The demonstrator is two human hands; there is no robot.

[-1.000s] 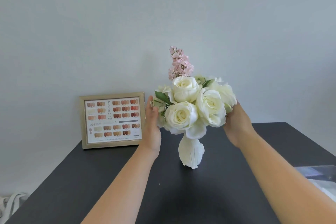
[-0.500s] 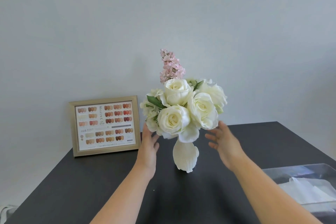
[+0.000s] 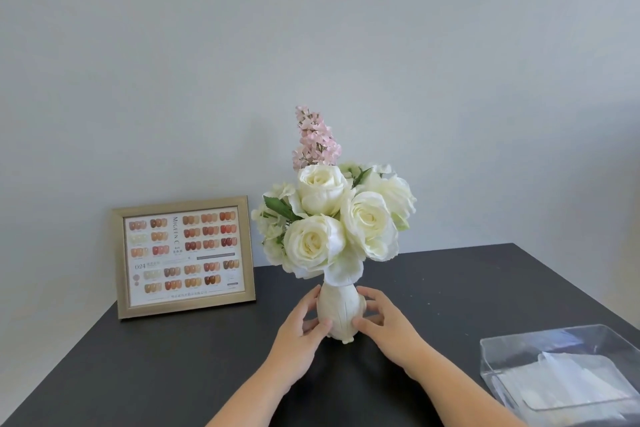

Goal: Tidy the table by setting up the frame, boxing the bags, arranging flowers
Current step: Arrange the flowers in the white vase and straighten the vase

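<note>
A white ribbed vase (image 3: pixel 341 310) stands upright near the middle of the black table (image 3: pixel 173 367). It holds a bunch of white roses (image 3: pixel 337 218) with a pink sprig (image 3: pixel 317 139) rising behind them. My left hand (image 3: pixel 301 329) cups the vase's left side and my right hand (image 3: pixel 388 322) its right side, fingers wrapped on the body. A gold picture frame (image 3: pixel 183 256) with a colour-swatch chart stands upright at the back left against the wall. A clear plastic box (image 3: pixel 512 347) at the right front holds folded clear bags (image 3: pixel 568 381).
A plain grey wall (image 3: pixel 311 28) rises right behind the table's back edge. The table's right edge runs diagonally past the clear box. Dark tabletop shows between the frame and the vase.
Both hands have dropped from the flower heads to the vase body and closed on it. The view has tilted down, showing more of the clear box.
</note>
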